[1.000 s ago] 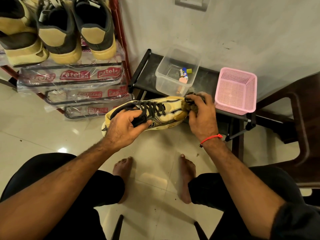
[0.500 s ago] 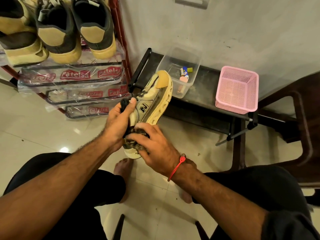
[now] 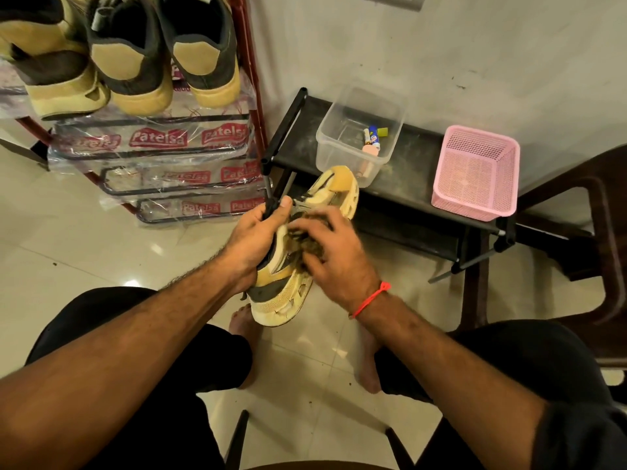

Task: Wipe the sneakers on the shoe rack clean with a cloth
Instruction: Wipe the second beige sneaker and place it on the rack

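With the left hand (image 3: 252, 240) curled round the tan mesh-and-suede sneaker (image 3: 307, 239) mid-frame and the right hand (image 3: 334, 256) bunching a dark rag (image 3: 307, 240) against it, hard rubbing risks twisting the shoe loose.

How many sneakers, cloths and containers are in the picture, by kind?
Sneakers: 4, three on the rack, one in the left hand
Cloths: 1
Containers: 2, clear tub, pink basket
Total: 7

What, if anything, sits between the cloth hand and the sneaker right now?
Nothing visible. The right hand presses the dark cloth straight against the side of the sneaker, while the left hand grips the sneaker from its other side, clear of the cloth.
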